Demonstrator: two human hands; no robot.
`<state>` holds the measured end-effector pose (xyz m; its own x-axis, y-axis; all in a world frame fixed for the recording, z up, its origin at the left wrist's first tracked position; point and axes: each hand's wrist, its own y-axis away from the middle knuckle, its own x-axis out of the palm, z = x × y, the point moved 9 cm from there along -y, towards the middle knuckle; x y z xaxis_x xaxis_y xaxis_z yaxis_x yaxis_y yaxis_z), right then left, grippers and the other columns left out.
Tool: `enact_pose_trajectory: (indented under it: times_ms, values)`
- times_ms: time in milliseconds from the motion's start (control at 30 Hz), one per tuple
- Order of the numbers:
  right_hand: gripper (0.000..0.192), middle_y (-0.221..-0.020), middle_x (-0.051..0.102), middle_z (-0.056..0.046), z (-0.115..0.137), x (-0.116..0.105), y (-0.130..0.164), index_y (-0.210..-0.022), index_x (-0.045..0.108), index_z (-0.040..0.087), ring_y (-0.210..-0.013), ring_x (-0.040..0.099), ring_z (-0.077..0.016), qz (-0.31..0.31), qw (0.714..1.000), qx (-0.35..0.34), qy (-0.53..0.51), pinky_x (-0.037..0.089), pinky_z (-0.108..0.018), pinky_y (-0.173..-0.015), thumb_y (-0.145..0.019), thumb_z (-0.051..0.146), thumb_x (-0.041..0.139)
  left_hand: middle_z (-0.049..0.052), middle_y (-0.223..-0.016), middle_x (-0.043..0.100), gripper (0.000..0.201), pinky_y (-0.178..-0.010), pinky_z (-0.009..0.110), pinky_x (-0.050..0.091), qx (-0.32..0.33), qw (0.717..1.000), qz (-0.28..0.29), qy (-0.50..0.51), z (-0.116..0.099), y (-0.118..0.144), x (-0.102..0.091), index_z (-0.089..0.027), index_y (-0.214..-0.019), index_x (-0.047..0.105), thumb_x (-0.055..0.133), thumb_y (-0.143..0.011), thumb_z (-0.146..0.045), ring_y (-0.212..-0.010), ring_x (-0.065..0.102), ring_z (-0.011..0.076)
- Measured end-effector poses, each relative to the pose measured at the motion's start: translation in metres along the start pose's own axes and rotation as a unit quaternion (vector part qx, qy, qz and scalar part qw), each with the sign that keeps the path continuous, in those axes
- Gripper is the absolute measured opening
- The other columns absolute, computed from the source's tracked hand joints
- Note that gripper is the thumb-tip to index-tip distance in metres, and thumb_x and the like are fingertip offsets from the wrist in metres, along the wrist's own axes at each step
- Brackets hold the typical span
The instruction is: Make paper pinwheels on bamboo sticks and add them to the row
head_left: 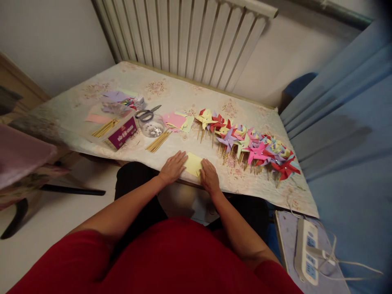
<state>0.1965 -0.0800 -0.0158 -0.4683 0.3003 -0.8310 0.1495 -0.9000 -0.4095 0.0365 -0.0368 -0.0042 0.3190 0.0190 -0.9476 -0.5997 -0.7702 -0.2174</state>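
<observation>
A pale yellow square of paper lies flat at the table's front edge, between my two hands. My left hand rests on its left side, with the fingers stretched out and fingertips touching the paper. On the right side, my right hand has its fingers bent and closed on the paper's edge; the thumb side shows a small dark line or slit on the sheet. Beyond my left hand lies a bundle of thin wooden sticks. Pink and yellow paper pieces lie behind the yellow square.
Many finished paper pinwheels on sticks lie at the right. Scissors rest across a clear bowl of small shiny pieces. A purple-labelled box holds sticks. A power strip with cables sits at lower right.
</observation>
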Motion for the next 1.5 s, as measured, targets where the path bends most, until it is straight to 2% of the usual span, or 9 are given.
enact_pose_trajectory:
  times_ms: [100, 333, 567, 900, 1167, 1500]
  values:
    - [0.045, -0.144, 0.049, -0.015, 0.004, -0.002, 0.004, -0.139, 0.046, 0.011, -0.139, 0.036, -0.0235, 0.006, 1.0, -0.012, 0.004, 0.033, -0.047, -0.113, -0.099, 0.027, 0.036, 0.008, -0.155, 0.034, 0.051, -0.114, 0.045, 0.026, 0.036, 0.999, 0.01, -0.024, -0.013, 0.015, 0.008, -0.019, -0.144, 0.041, 0.038, -0.096, -0.035, -0.146, 0.021, 0.0264]
    - [0.047, -0.147, 0.044, -0.013, 0.013, -0.003, 0.017, -0.143, 0.042, 0.017, -0.141, 0.033, -0.0234, 0.04, 0.999, -0.032, 0.019, 0.031, -0.049, -0.114, -0.098, 0.028, 0.04, 0.007, -0.155, 0.034, 0.053, -0.117, 0.045, 0.022, 0.034, 0.998, 0.016, -0.048, -0.007, 0.031, 0.015, -0.023, -0.146, 0.039, 0.043, -0.094, -0.033, -0.146, 0.021, 0.0251]
    - [0.048, -0.148, 0.044, -0.013, 0.022, -0.002, 0.029, -0.143, 0.042, 0.016, -0.142, 0.031, -0.0238, 0.06, 0.996, -0.062, 0.033, 0.027, -0.05, -0.116, -0.097, 0.03, 0.044, 0.011, -0.154, 0.036, 0.052, -0.117, 0.046, 0.022, 0.043, 0.998, 0.003, -0.046, -0.006, 0.037, 0.011, -0.021, -0.144, 0.04, 0.044, -0.094, -0.033, -0.146, 0.021, 0.025]
    - [0.053, -0.15, 0.04, -0.013, 0.034, 0.003, 0.041, -0.143, 0.042, 0.018, -0.145, 0.024, -0.0293, 0.096, 0.989, -0.074, 0.081, 0.019, -0.057, -0.116, -0.094, 0.035, 0.053, 0.014, -0.153, 0.036, 0.049, -0.117, 0.046, 0.022, 0.049, 0.997, 0.008, -0.055, -0.006, 0.04, 0.01, -0.02, -0.142, 0.042, 0.043, -0.095, -0.034, -0.146, 0.022, 0.0245]
    - [0.052, -0.151, 0.039, -0.014, 0.033, 0.005, 0.045, -0.142, 0.041, 0.018, -0.144, 0.025, -0.0306, 0.09, 0.988, -0.066, 0.106, 0.019, -0.057, -0.116, -0.093, 0.027, 0.054, 0.014, -0.153, 0.036, 0.048, -0.116, 0.046, 0.022, 0.042, 0.997, 0.019, -0.062, -0.006, 0.042, 0.01, -0.02, -0.141, 0.044, 0.042, -0.096, -0.034, -0.145, 0.024, 0.0251]
    - [0.05, -0.151, 0.039, -0.015, 0.031, 0.0, 0.054, -0.141, 0.043, 0.017, -0.145, 0.024, -0.0302, 0.083, 0.989, -0.059, 0.107, 0.02, -0.057, -0.116, -0.093, 0.025, 0.055, 0.015, -0.153, 0.035, 0.046, -0.115, 0.047, 0.024, 0.049, 0.997, 0.012, -0.065, -0.003, 0.05, 0.007, -0.017, -0.139, 0.046, 0.04, -0.096, -0.035, -0.145, 0.026, 0.0271]
